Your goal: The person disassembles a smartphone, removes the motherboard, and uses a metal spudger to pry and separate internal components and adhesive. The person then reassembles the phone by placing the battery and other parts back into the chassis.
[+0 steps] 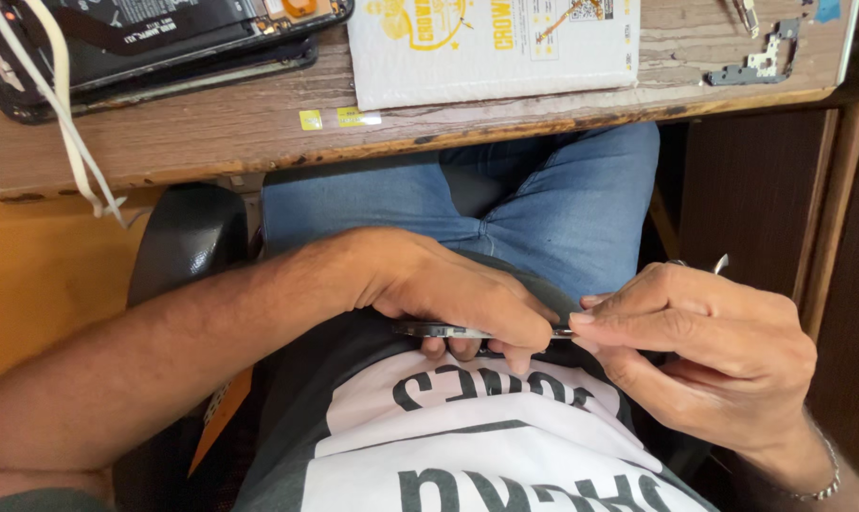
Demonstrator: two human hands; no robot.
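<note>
- Nearest the camera, a thin flat phone (439, 330) is seen edge-on, held low over the lap against a grey and white shirt (467, 446), well below the table edge.
- The left hand (448, 289) is clamped over the top of the phone, fingers curled round its far edge and fingertips tucked underneath, so the piece is properly pinned.
- The right hand (704, 346) is closed in a pinch at the phone's right end. A small metal tool (720, 264) pokes out above the knuckles, but how it is gripped can't really be made out.
- For this kind of edge work, the body is probably best kept flat and steady by the left hand while pressure from the right is kept light and in line with the seam, so nothing gets bent or slips.
- It would likely go easier if the phone were rested against the thigh, not floated in the air.
- Just beyond the hands, blue jeans (543, 204) and a dark chair (188, 237) are visible.
- Further out, the worn wooden table (211, 133) carries an opened phone body (154, 38) at the left with white cables (64, 114) draped over it, a white and yellow package (491, 43) in the middle, and a small metal bracket (761, 62) at the far right.
</note>
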